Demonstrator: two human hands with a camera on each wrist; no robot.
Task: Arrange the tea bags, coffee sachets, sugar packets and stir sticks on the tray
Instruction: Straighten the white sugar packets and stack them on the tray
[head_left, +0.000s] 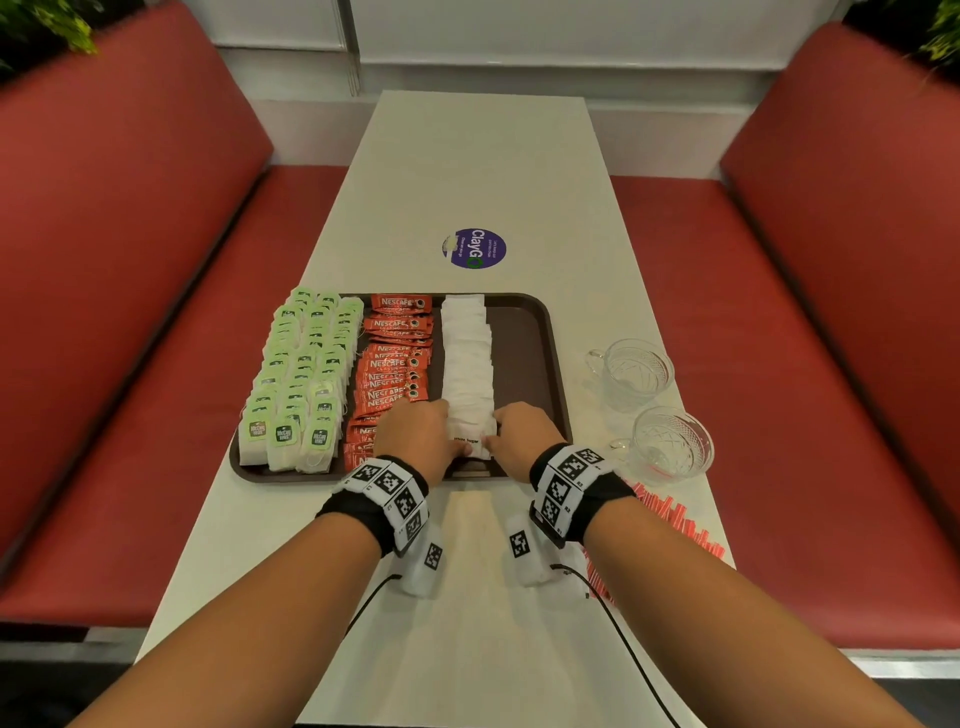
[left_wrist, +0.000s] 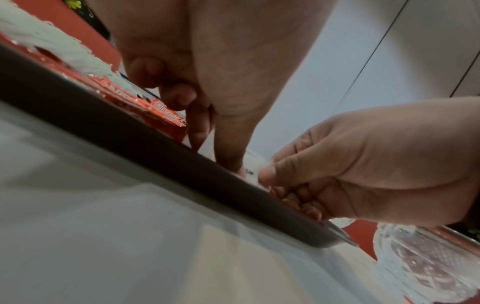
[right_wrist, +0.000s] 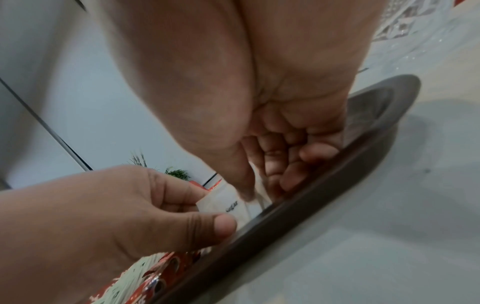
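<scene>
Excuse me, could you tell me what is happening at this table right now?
A person is filling a brown tray with drink supplies. Green tea bags and red coffee sachets already sit in rows. The left hand and right hand each pinch the nearest packet of the white sugar packets row. The red stir sticks lie on the table, beside two glass cups.

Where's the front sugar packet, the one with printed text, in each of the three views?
Head: front sugar packet at the near end of the white row, between left hand and right hand.
Left wrist: right of centre, just above the rim.
Right wrist: lower centre.
Shared landmark: the brown tray, near rim.
</scene>
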